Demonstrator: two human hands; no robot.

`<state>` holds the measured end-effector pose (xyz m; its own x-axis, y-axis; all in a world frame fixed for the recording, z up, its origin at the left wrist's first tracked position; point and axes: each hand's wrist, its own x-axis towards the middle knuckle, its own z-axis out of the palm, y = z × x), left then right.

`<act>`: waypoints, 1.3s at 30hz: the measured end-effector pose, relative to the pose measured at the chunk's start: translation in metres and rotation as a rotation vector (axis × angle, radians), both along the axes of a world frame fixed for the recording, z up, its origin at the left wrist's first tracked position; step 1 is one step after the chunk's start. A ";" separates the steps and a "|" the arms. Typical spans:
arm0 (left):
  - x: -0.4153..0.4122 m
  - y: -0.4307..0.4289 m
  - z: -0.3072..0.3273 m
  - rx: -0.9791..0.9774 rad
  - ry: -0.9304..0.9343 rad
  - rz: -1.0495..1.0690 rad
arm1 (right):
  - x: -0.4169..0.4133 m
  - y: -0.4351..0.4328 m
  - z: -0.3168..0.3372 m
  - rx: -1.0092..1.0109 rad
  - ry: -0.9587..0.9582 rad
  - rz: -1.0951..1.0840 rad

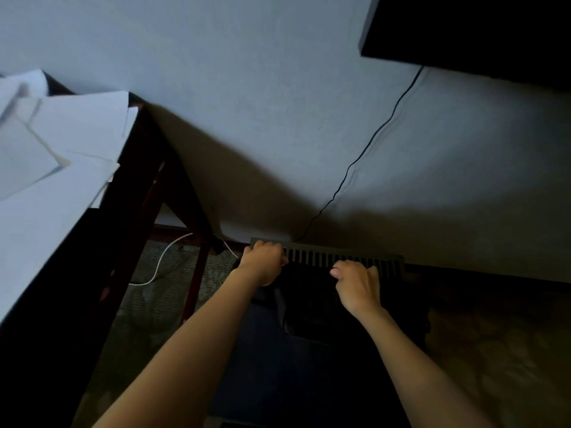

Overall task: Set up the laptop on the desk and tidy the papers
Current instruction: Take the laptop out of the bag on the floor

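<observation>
A dark laptop (346, 260) with a slotted vent edge stands on end against the wall, its lower part inside a dark bag (309, 322) on the floor. My left hand (262, 262) grips the laptop's left end. My right hand (358, 285) has its fingers curled over the vent edge further right; the dim light hides whether it also holds the bag. Loose white papers (61, 149) lie overlapping on the dark wooden desk (129, 193) at the left.
A black cable (367, 146) runs down the grey wall to the laptop. A white cable (160, 261) loops on the carpet under the desk. A dark flat object (469, 29) hangs at the upper right. Patterned carpet (494, 350) lies to the right.
</observation>
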<state>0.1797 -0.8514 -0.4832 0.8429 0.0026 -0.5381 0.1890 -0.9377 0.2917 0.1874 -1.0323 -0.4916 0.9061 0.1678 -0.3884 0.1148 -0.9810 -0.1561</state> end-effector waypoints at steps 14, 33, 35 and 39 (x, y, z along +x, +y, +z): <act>-0.080 -0.006 0.122 -0.031 -0.044 -0.144 | -0.073 -0.019 0.117 0.116 -0.065 0.162; -0.134 -0.118 0.127 0.121 0.093 -0.415 | -0.162 -0.096 0.128 0.210 -0.148 -0.240; -0.135 -0.120 0.128 0.101 0.083 -0.415 | -0.167 -0.121 0.118 0.281 -0.192 -0.539; -0.134 -0.131 0.133 0.064 0.074 -0.410 | -0.170 -0.148 0.102 0.741 0.190 -1.179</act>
<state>0.0461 -0.9821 -0.3500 0.7400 -0.2895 -0.6072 -0.1849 -0.9554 0.2303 0.0172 -1.1805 -0.3898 0.6001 -0.4266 -0.6766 -0.7878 -0.1684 -0.5925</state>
